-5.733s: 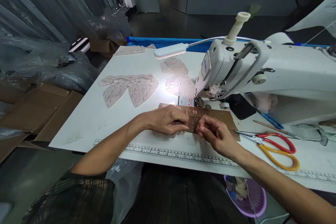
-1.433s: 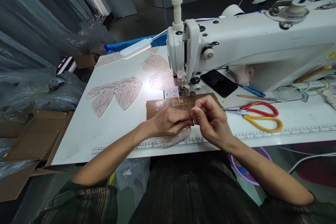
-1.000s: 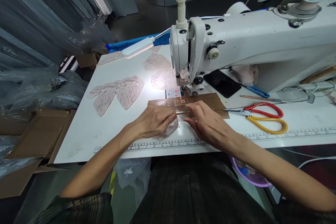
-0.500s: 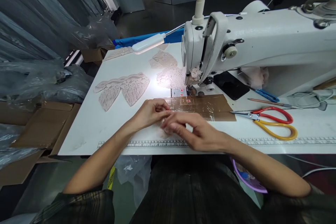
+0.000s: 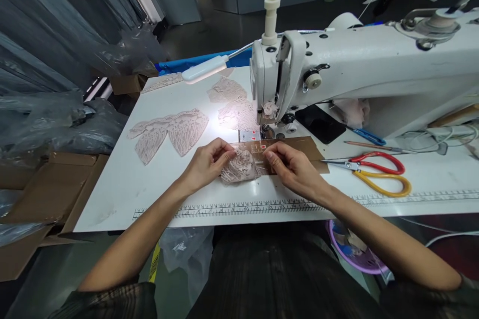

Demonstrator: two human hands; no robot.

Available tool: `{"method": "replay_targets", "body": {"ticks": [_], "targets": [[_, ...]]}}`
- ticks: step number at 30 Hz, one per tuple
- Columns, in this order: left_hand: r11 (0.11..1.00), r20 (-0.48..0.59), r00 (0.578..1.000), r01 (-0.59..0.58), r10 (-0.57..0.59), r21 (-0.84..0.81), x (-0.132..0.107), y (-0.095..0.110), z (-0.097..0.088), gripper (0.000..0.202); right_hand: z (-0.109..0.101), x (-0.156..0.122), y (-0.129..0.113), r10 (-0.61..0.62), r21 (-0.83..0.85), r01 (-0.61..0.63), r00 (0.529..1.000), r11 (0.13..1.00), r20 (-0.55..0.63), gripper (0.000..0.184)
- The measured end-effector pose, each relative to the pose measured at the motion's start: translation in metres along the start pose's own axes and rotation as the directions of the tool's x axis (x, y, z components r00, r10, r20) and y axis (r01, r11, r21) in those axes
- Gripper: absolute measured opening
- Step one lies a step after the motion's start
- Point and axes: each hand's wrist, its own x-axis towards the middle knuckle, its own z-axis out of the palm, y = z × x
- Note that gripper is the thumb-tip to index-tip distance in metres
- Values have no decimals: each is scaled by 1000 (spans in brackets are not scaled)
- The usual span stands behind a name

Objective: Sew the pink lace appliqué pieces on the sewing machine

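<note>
Close in, a printed ruler [image 5: 262,207] runs along the near edge of the white table [image 5: 112,179], with a purple basket [image 5: 364,262] below on the right. Just beyond the ruler, a bunched lace piece [image 5: 239,165] lies between the hands, partly over the left end of a brown board [image 5: 305,147]. The left hand [image 5: 207,164] pinches its upper left edge between thumb and fingers; the right hand [image 5: 299,167] has thumb and fingertips together at its right, though whether they grip lace or thread I cannot tell. The step in hand seems to be working the lace by its edges; the next move calls for a light, steady pinch. Scissors [image 5: 351,165] limit room on the right, their tips at the board. Ahead, the sewing machine [image 5: 348,70] stands near the fingers, its needle just past the board. White table top gives room leftward, up to the flat lace [image 5: 185,132].
</note>
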Motion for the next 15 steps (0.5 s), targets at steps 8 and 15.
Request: {"method": "replay_targets", "body": {"ticks": [8, 15], "targets": [[979, 53, 998, -16, 27, -201, 4, 22, 5, 23, 2, 25, 7, -234, -165, 251, 965, 954, 116, 51], [964, -76, 997, -19, -2, -264, 23, 21, -1, 36, -10, 49, 8, 51, 29, -68, 920, 997, 390, 29]]}}
